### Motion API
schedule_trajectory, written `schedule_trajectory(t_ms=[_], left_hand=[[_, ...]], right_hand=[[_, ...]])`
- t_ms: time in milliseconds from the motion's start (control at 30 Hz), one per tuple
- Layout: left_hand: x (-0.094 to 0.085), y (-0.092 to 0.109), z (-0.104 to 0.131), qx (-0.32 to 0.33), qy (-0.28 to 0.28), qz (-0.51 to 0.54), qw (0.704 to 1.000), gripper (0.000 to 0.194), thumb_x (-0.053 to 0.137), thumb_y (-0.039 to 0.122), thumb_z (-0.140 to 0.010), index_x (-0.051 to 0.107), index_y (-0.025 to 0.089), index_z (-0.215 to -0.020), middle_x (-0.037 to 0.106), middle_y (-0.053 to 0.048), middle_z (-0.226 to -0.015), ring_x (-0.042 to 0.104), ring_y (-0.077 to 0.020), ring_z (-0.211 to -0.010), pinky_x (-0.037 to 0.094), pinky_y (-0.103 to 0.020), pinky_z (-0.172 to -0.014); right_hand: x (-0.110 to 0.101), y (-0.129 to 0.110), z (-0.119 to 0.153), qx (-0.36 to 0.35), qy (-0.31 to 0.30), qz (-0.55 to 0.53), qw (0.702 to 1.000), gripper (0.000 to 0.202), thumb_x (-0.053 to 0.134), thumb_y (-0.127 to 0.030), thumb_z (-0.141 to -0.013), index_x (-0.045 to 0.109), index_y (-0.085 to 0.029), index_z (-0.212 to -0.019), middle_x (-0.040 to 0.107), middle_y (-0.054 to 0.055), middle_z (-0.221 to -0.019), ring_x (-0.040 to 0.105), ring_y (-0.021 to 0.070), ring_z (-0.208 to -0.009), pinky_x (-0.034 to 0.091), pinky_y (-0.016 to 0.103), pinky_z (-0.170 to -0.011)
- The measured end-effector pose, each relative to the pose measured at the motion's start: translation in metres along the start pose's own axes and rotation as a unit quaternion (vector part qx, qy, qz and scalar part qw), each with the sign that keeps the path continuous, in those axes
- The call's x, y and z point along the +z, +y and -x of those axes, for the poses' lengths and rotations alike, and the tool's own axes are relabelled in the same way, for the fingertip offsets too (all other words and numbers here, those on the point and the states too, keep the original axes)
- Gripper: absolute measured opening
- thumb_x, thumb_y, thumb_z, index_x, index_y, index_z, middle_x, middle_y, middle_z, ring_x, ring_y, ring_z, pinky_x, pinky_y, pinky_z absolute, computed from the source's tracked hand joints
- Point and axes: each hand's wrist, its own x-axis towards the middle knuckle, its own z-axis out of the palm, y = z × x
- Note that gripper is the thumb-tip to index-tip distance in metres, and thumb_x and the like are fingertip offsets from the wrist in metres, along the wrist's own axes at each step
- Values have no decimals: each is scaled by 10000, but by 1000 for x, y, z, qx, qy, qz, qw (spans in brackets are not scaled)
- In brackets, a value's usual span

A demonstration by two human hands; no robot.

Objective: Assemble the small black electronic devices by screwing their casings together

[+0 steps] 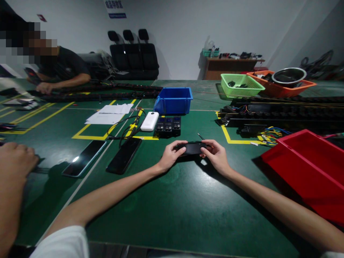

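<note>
A small black rectangular device [194,148] is held level above the green table between both hands. My left hand [172,154] grips its left end, thumb on the face turned toward me. On its right end, my right hand [215,156] is closed in the same way, thumb on the near face. A thin dark rod [200,136] sticks up by the right fingers; what it belongs to is hidden. Just beyond the hands stand several black box-shaped modules [168,126] in a row. Left of these lies a white power bank [149,121].
Two phones, one dark [124,156] and one pale-edged [84,158], lie left. Behind are a blue bin [174,100], papers [107,114] and cables. A red bin [309,172] and wired black parts [268,114] sit right. Another person's arm [13,186] is at far left; a co-worker sits across.
</note>
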Motion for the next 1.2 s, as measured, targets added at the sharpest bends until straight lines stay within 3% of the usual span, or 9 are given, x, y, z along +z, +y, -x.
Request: schedule_trajectory(t_ms=[167,333,667,1200], left_hand=[[-1,-2,-1,-10,1,32,999,405,685,397,-794,644,162,-1121,621,-98,-1179,627,-239,-1032,578,-391,-849],[-2,-4,-1,-6,3,39,999,380,668,395,-805,641,176,-1114,617,-93,-1178,621,-241,-1037,595,-387,-816],[0,-1,1,-8,0,14,1000,372,622,408,-835,637,187,-1134,586,-95,-1237,628,-233,-998,605,-349,-753],[0,-4,2,37,-16,-40,998,383,652,396,-825,627,177,-1137,574,-100,-1209,589,-230,-1059,585,-336,-801]], right_hand=[[0,2,2,-83,-4,65,994,345,697,-314,-814,618,-258,-1145,538,69,-1200,632,169,-883,557,322,-734],[0,-2,3,-162,-5,181,970,329,663,-273,-835,626,-265,-1161,554,88,-1175,559,242,-1102,541,375,-815],[0,-5,6,-217,-5,301,929,291,634,-231,-861,647,-281,-1147,599,82,-1190,522,274,-1159,421,520,-1015],[1,-7,8,-242,-36,327,913,327,625,-195,-848,605,-275,-1164,619,81,-1199,525,282,-1145,451,510,-972]])
